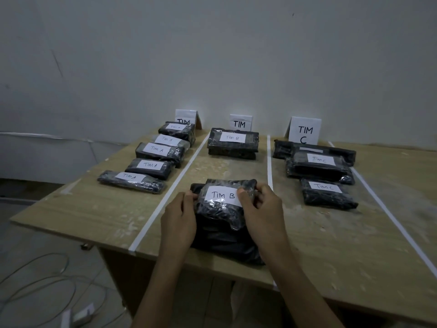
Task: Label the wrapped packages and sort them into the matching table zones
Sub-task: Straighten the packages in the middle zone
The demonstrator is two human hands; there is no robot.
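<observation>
From where I stand both hands are clamped on the package [220, 209]. The left hand [178, 217] pinches its left end, and the right hand [262, 208] curls round the right end with its thumb on the edge of the TIM B label [222, 196]. The package sits low over a dark stack [224, 242] at the near end of the middle zone, between the tape lines [180, 178]. I'd say the label wants a firm rub flat on that slippery wrap, corners too, before the package is set squarely toward the far B package [233, 144], well inside the tape.
</observation>
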